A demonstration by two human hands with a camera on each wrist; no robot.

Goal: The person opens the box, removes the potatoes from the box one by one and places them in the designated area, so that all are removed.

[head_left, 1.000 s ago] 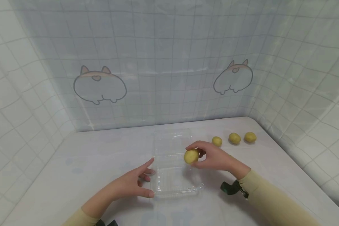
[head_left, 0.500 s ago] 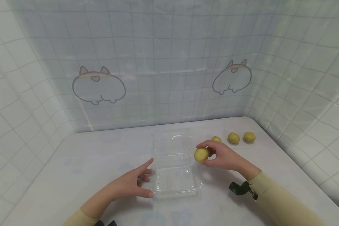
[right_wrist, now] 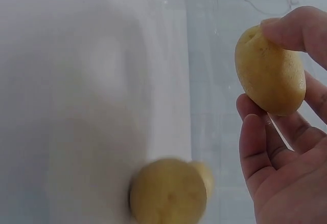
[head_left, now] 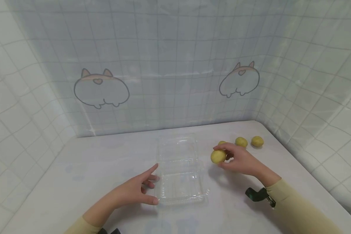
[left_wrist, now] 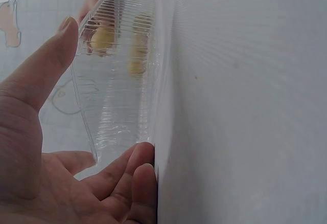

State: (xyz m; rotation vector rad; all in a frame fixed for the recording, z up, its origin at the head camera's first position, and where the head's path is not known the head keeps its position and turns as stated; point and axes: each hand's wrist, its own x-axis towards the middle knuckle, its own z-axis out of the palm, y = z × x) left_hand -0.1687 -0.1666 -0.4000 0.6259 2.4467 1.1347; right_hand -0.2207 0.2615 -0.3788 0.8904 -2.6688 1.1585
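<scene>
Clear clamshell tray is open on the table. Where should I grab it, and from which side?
Take the clear tray by its left rim, coming in from the left. That thin raised edge is free, and the left hand already rests against it with thumb and fingers spread. The right hand holds a potato on the far side.

Two arms in pale yellow sleeves reach forward. The left hand point(head_left: 134, 191) lies low, palm sideways, fingers and thumb straight and spread. The right hand point(head_left: 240, 161) is raised further forward, its thumb and fingers curled in a pinch.
</scene>
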